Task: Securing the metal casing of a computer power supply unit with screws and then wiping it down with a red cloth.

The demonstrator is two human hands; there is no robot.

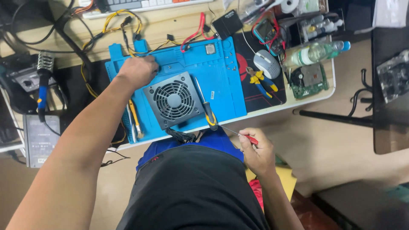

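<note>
A square grey cooling fan lies on a blue work mat on the desk. My left hand reaches over the mat's upper left part, fingers curled down on something small I cannot make out, just above the fan. My right hand is off the desk's front edge, closed on a thin red-handled screwdriver whose shaft points toward the mat. A larger yellow-and-black screwdriver rests on the mat to the right of the fan. The fan's black cable bundle hangs at the mat's front edge.
Yellow-handled pliers, a computer mouse, a multimeter, a clear bottle and a green circuit board crowd the desk's right end. A soldering iron and grey box sit left. Tweezers lie by the mat.
</note>
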